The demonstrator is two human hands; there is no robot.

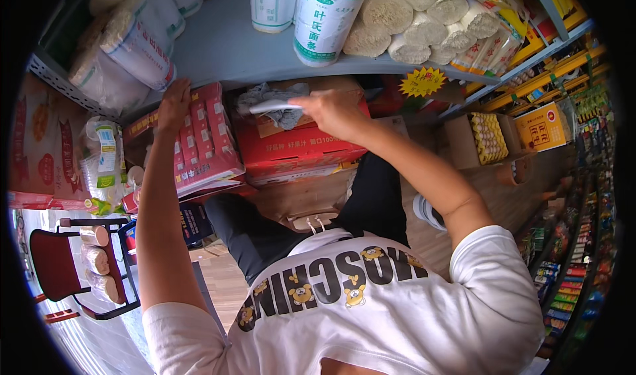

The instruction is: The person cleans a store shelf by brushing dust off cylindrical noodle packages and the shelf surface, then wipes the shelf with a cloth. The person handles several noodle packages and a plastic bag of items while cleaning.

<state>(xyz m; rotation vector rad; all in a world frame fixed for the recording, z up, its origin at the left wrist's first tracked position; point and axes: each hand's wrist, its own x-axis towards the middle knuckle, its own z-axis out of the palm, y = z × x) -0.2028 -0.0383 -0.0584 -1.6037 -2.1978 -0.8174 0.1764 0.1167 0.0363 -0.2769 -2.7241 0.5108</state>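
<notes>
My left hand (173, 107) is raised to the front edge of the grey shelf (225, 44), close to a white-wrapped pack of noodles (136, 50). Its fingers look stretched out and hold nothing I can see. My right hand (329, 113) is closed around one end of a white, flat, handle-like object (273, 106). Below that object, a crumpled grey cloth (286, 118) lies on top of a red carton (291, 150). Whether the object touches the cloth, I cannot tell.
Noodle rolls (381, 10) are stacked on the shelf, with a yellow star-shaped sign (423, 81) at its edge. Red boxes (209, 136) stand beside the carton. An egg box (489, 138) sits at right. At left is a red chair (56, 262) bearing several rolls.
</notes>
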